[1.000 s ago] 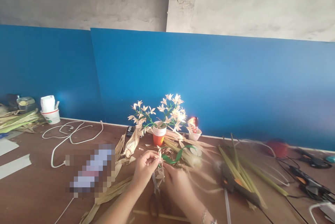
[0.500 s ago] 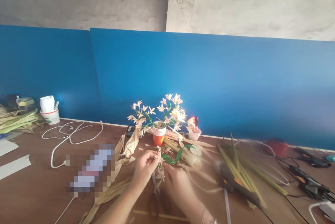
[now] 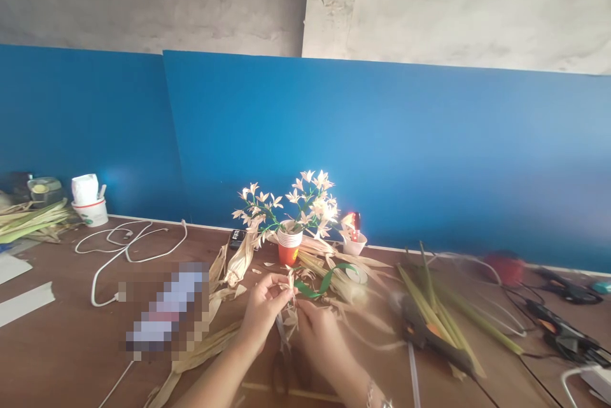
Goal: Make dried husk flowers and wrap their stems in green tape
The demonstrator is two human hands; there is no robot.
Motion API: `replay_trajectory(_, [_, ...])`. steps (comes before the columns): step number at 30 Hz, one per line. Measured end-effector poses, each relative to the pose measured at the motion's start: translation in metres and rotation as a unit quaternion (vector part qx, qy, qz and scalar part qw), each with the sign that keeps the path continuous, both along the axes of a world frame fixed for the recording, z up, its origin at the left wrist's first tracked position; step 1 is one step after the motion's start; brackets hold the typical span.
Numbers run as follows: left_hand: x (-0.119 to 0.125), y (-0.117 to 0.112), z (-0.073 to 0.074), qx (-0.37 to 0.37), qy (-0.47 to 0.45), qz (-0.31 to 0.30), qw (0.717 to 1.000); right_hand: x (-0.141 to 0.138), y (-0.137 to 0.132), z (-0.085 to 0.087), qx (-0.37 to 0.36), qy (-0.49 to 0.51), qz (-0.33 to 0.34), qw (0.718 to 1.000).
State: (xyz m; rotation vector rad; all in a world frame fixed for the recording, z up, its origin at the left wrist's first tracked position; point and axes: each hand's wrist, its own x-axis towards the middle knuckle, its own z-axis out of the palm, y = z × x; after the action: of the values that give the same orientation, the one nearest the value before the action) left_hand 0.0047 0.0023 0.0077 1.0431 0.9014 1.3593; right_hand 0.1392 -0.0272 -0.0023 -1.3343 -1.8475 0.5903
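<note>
My left hand (image 3: 268, 302) pinches a small pale flower (image 3: 291, 279) of dried husk between thumb and fingertips. Just to its right and a little lower, my right hand (image 3: 322, 330) has its fingers closed close under the flower; what they grip is hidden. A green tape (image 3: 312, 292) curls from beside the flower back to its roll (image 3: 356, 274). Beneath my hands lie scissors (image 3: 282, 357) and more pale husk petals (image 3: 290, 317). Behind stands a stack of paper cups (image 3: 289, 250) holding green stems with white husk flowers (image 3: 315, 201).
Dried corn husks (image 3: 210, 347) lie around my hands. A glue gun (image 3: 432, 335) rests on green stalks (image 3: 472, 319) at right, with cables and more tools (image 3: 568, 331) beyond. White cables (image 3: 102, 268) and a pixelated item (image 3: 167, 309) lie left. A blue panel (image 3: 382, 140) bounds the table (image 3: 62, 351).
My right hand has shifted slightly downward, away from the flower. My left hand stays in place with the same flower, and the view has barely moved.
</note>
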Motion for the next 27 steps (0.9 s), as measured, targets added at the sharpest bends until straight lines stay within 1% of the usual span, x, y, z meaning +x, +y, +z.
replay_trajectory(5, [-0.001, 0.003, -0.004, 0.010, -0.019, 0.000, 1.000, -0.002, 0.001, -0.003, -0.020, 0.050, 0.012, 0.998])
replay_trajectory(12, [-0.005, 0.009, -0.009, 0.042, 0.006, -0.009, 0.999, -0.003, 0.002, -0.006, -0.044, 0.099, 0.016, 0.994])
replay_trajectory(16, [-0.006, 0.011, -0.010, 0.058, 0.020, -0.020, 0.998, -0.003, 0.004, -0.007, -0.071, 0.123, 0.027, 0.990])
replay_trajectory(20, [-0.008, 0.010, -0.007, 0.079, 0.042, -0.024, 0.996, -0.002, 0.003, -0.005, -0.083, 0.107, 0.033, 0.990])
replay_trajectory(27, [-0.009, 0.010, -0.007, 0.112, 0.092, -0.027, 0.989, -0.001, 0.003, -0.005, -0.036, 0.029, 0.009, 0.999])
